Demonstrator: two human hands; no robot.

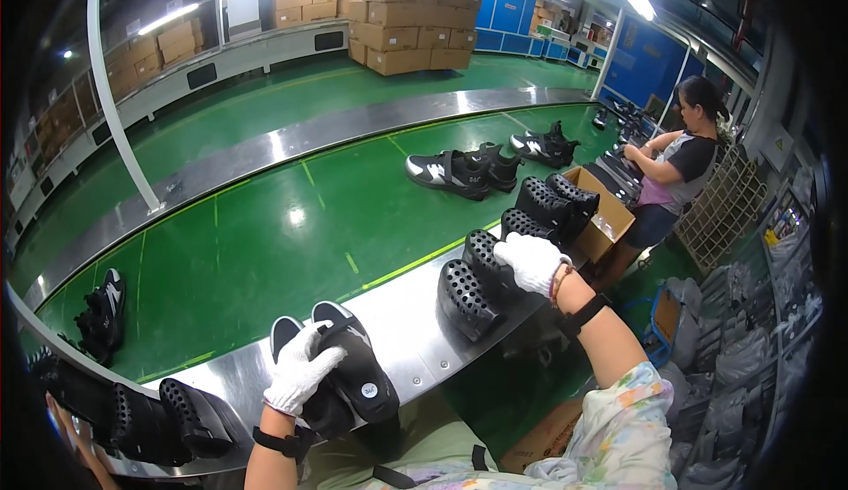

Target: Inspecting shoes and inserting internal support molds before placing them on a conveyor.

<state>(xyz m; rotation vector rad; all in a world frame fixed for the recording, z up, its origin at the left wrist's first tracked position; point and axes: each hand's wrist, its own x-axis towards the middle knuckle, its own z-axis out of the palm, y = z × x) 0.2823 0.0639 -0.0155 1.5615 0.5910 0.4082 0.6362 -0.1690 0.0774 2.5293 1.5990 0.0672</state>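
My left hand (305, 368), in a white knit glove, is closed on one of a pair of black shoes lying side by side at the near edge of the metal bench. The black shoe (369, 362) to its right carries a round white label. Ahead and to the right, my right hand (533, 263), gloved too, is closed over the top of a black perforated clog (483, 256). Its fingertips are partly hidden. Another perforated clog (466, 300) stands just nearer, touching or almost touching it. More perforated clogs (541, 203) stand in a row beyond.
A green conveyor belt (256, 260) runs past the metal bench (415, 331), carrying black-and-white sneakers (450, 174). An open carton (605, 225) sits beyond the clogs, near a co-worker (689, 150). Clogs (190, 419) and another person's hand (79, 437) are at lower left.
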